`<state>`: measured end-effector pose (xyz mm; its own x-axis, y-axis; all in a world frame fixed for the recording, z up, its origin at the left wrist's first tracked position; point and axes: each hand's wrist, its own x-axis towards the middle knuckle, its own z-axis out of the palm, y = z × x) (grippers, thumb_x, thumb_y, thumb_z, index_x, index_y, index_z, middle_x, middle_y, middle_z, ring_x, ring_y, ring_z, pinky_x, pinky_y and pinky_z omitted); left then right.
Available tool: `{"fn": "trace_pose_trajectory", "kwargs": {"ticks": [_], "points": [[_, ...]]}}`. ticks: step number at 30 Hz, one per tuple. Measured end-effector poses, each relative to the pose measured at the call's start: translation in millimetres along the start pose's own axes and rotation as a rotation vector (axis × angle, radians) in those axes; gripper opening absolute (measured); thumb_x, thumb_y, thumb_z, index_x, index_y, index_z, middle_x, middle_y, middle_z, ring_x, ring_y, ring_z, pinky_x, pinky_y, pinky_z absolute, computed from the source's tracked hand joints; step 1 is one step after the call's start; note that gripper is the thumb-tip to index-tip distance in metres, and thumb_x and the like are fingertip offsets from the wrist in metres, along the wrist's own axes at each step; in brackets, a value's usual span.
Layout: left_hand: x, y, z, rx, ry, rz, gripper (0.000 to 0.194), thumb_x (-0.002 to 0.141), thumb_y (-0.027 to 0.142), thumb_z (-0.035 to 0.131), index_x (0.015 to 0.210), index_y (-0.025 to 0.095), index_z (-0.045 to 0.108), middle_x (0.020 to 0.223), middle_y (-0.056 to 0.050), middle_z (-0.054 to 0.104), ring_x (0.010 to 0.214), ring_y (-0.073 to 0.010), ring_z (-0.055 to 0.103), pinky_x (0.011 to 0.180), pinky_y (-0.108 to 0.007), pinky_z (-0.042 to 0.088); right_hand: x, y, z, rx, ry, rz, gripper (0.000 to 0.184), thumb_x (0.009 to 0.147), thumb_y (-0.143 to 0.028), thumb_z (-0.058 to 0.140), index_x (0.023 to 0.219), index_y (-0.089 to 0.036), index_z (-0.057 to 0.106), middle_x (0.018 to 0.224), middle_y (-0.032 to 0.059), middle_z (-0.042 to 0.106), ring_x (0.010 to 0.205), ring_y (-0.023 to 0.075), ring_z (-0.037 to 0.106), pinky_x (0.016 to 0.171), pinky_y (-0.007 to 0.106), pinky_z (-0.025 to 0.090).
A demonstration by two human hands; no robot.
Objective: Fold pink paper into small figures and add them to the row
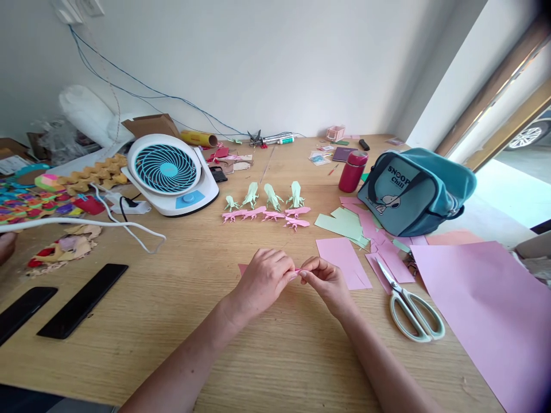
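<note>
My left hand (266, 279) and my right hand (325, 281) meet over the middle of the wooden table (185, 321). Both pinch a small piece of pink paper (298, 270), mostly hidden by the fingers. A pink paper corner (243, 268) shows just left of my left hand; whether it joins the pinched piece I cannot tell. Beyond the hands stand several green folded paper insects (272, 197), with several pink folded paper insects (297, 222) in front of them. A pink paper sheet (344, 261) lies beside my right hand.
Scissors (413, 312) lie at right, near a large pink sheet (495, 310) and paper scraps (344, 223). Behind stand a teal bag (402, 192) and a red flask (353, 171). At left are a fan (170, 172), a white cable (86, 220) and two black flat objects (84, 301). Another person's hand (6, 246) shows at the edge.
</note>
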<state>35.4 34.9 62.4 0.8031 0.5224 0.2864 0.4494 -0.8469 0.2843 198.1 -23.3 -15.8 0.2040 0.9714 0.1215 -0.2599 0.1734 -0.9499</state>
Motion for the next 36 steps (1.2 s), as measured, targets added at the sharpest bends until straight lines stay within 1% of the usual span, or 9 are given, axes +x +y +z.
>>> {"fn": "trace_pose_trajectory", "kwargs": {"ticks": [4,8,15,21,27,32,36], "points": [[-3,-2,0.6,0.006,0.034,-0.003,0.018,0.093,0.023,0.058,0.077,0.017,0.056,0.078,0.000,0.064,0.076,-0.0154,0.057,0.077,-0.031,0.039,0,1,1,-0.007,0.022,0.015,0.023,0.072,-0.038,0.080,0.067,-0.020,0.067,0.062,-0.0010,0.064,0.057,0.0119,0.056,0.056,0.025,0.045],[-4,-5,2.5,0.012,0.054,-0.021,0.021,0.095,0.025,0.055,0.075,0.017,0.056,0.075,0.000,0.063,0.075,-0.0153,0.057,0.076,-0.031,0.038,1,1,1,-0.017,0.039,0.037,0.026,0.072,-0.042,0.080,0.069,-0.020,0.066,0.060,-0.0014,0.062,0.055,0.0118,0.055,0.055,0.025,0.045],[-6,-9,4.2,-0.012,0.049,-0.017,0.024,0.094,0.027,0.056,0.073,0.016,0.055,0.074,0.000,0.063,0.073,-0.0149,0.057,0.073,-0.029,0.038,2,1,2,-0.049,0.021,0.083,0.029,0.068,-0.045,0.081,0.074,-0.020,0.067,0.065,-0.0016,0.063,0.055,0.0111,0.055,0.055,0.025,0.045],[-8,-11,4.9,-0.023,0.065,-0.001,0.026,0.094,0.029,0.057,0.072,0.017,0.051,0.072,0.001,0.061,0.072,-0.0144,0.056,0.073,-0.029,0.038,1,4,1,-0.131,0.022,0.079,0.030,0.069,-0.047,0.080,0.071,-0.019,0.068,0.062,0.0002,0.064,0.055,0.0118,0.055,0.052,0.024,0.044],[-10,-14,10.3,-0.030,0.088,-0.032,0.030,0.092,0.030,0.060,0.068,0.017,0.047,0.068,0.001,0.059,0.070,-0.0144,0.054,0.073,-0.030,0.038,1,7,1,-0.148,0.047,0.079,0.032,0.070,-0.048,0.079,0.070,-0.019,0.067,0.061,0.0004,0.064,0.053,0.0120,0.054,0.051,0.025,0.042],[-9,-13,12.3,-0.086,0.094,-0.059,0.027,0.091,0.027,0.061,0.071,0.018,0.047,0.068,0.002,0.057,0.069,-0.0139,0.054,0.073,-0.029,0.039,2,8,-1,-0.123,0.018,0.108,0.031,0.070,-0.047,0.079,0.073,-0.019,0.068,0.062,-0.0001,0.063,0.056,0.0122,0.054,0.053,0.025,0.042],[-9,-11,12.2,-0.131,0.077,-0.050,0.016,0.092,0.026,0.060,0.081,0.018,0.051,0.076,0.002,0.062,0.074,-0.0142,0.057,0.078,-0.029,0.040,3,10,-2,-0.079,-0.049,0.093,0.031,0.068,-0.046,0.081,0.075,-0.019,0.068,0.066,0.0005,0.064,0.059,0.0125,0.053,0.057,0.026,0.042]]}}
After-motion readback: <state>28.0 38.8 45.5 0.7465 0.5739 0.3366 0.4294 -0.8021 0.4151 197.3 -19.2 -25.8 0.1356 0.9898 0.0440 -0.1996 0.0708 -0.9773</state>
